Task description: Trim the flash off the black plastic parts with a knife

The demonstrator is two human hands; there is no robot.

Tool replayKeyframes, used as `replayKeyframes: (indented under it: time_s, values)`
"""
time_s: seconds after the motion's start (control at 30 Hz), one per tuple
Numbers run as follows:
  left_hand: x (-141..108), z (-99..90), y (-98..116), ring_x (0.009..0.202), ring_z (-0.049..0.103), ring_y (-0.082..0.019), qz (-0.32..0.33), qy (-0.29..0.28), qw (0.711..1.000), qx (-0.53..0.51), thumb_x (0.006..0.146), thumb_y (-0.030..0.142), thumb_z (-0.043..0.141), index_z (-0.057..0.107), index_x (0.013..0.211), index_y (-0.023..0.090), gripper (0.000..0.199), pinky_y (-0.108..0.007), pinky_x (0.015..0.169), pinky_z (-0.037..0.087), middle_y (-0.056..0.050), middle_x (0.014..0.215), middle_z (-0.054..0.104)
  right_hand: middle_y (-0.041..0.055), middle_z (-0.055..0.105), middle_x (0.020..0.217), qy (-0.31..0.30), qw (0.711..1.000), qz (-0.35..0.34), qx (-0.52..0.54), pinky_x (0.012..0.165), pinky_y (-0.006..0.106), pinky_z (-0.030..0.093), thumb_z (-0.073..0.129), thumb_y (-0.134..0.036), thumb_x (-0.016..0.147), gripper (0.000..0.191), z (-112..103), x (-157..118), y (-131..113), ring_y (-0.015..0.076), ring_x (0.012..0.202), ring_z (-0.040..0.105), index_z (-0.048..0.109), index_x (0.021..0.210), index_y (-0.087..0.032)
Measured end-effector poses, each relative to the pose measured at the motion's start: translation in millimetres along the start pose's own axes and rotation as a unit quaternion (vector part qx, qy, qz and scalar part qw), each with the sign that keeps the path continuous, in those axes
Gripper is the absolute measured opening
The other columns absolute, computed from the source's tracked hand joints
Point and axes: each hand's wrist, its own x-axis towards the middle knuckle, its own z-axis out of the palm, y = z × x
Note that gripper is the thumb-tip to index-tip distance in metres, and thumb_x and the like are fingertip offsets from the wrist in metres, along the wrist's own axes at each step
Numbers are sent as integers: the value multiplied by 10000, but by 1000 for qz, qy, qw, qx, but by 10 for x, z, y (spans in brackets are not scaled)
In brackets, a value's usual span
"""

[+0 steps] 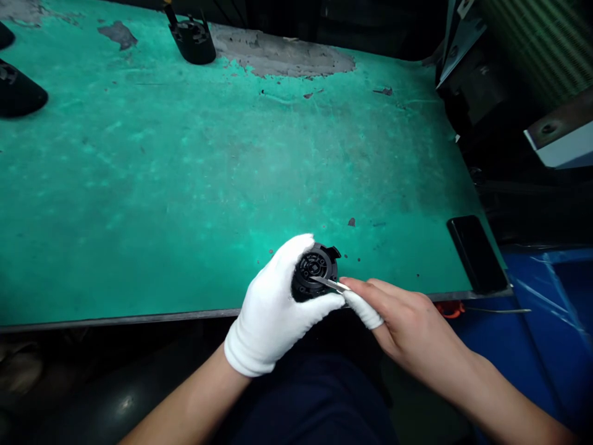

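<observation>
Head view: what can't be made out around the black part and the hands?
- Black part: its left side and underside, hidden by the gloved left hand.
- Blade: its handle, hidden inside the right hand.
- Dark parts: cut off by the left edge.

I saw a round black plastic part (316, 272), ribbed with concentric rings and small holes on its face, held tilted toward me just above the near edge of the bench. A small tab stuck out at its upper right. A thin metal blade (330, 283) lay slanted across its face, tip near the centre.
</observation>
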Motion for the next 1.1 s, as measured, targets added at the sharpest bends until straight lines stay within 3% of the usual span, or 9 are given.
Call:
replayKeyframes:
  time_s: [0.3, 0.5, 0.57, 0.67, 0.7, 0.77, 0.87, 0.97, 1.1]
  values:
    - [-2, -3, -11, 1348, 512, -190, 4, 1, 1000, 8, 761, 558, 790, 450, 1413, 208, 815, -288, 1193, 392, -59, 1451, 533, 66, 675, 1055, -39, 998, -23, -54, 735, 388, 553, 416, -55, 897, 555, -13, 35, -30, 244, 879, 678, 491, 1425, -207]
    - [49, -54, -3, 1371, 494, -217, 0, -65, 998, 6, 773, 587, 763, 399, 1454, 237, 847, -345, 1190, 415, -59, 1485, 501, 77, 703, 1129, -109, 992, -32, -51, 828, 401, 571, 437, -38, 851, 569, -139, 142, -36, 256, 1003, 689, 547, 1378, -224]
    - [121, -123, -9, 1388, 477, -234, 14, -96, 995, 12, 785, 543, 768, 370, 1479, 235, 857, -370, 1194, 415, -70, 1512, 473, 77, 710, 1170, -97, 994, -37, -34, 850, 390, 577, 455, -60, 858, 527, -168, 138, -12, 247, 1031, 692, 578, 1340, -232]
    - [262, -304, -69, 1434, 415, -223, 61, -163, 985, 19, 864, 380, 708, 288, 1538, 248, 804, -374, 1225, 367, -51, 1573, 392, 55, 709, 1236, -7, 999, -36, 27, 921, 347, 564, 465, -111, 902, 427, -240, 75, 108, 213, 1093, 682, 625, 1272, -254]
    - [301, -372, -103, 1439, 407, -213, 71, -157, 985, 23, 897, 337, 661, 300, 1537, 259, 739, -373, 1235, 349, -35, 1575, 390, 49, 700, 1266, 29, 998, -31, 40, 948, 340, 553, 464, -126, 918, 416, -269, 49, 167, 209, 1130, 670, 625, 1276, -263]
    - [341, -486, -180, 1421, 434, -208, 59, -75, 995, 25, 948, 316, 579, 385, 1499, 265, 587, -387, 1240, 341, -26, 1545, 438, 30, 675, 1320, 69, 996, -19, 49, 965, 335, 545, 464, -160, 946, 419, -317, 11, 284, 205, 1189, 642, 604, 1317, -296]
    - [297, -532, -256, 1415, 439, -254, 4, 42, 999, -16, 921, 419, 635, 401, 1482, 224, 638, -444, 1230, 353, -86, 1532, 447, -23, 670, 1319, 48, 998, -2, 50, 918, 324, 550, 462, -199, 973, 429, -324, 39, 379, 187, 1165, 642, 581, 1344, -378]
    - [198, -422, -254, 1451, 374, -300, -11, -13, 1000, -4, 748, 503, 816, 313, 1516, 205, 965, -480, 1236, 328, -129, 1570, 370, -22, 711, 1185, 17, 999, -7, 43, 854, 317, 527, 458, -254, 999, 385, -264, 184, 322, 172, 1029, 662, 595, 1334, -384]
    - [141, -257, -218, 1387, 459, -244, 5, -13, 998, 59, 776, 380, 799, 306, 1503, 199, 897, -426, 1218, 366, -114, 1485, 470, 6, 698, 965, 7, 998, -49, -23, 740, 323, 472, 463, -287, 1006, 375, -189, 419, 170, 185, 893, 630, 593, 1355, -331]
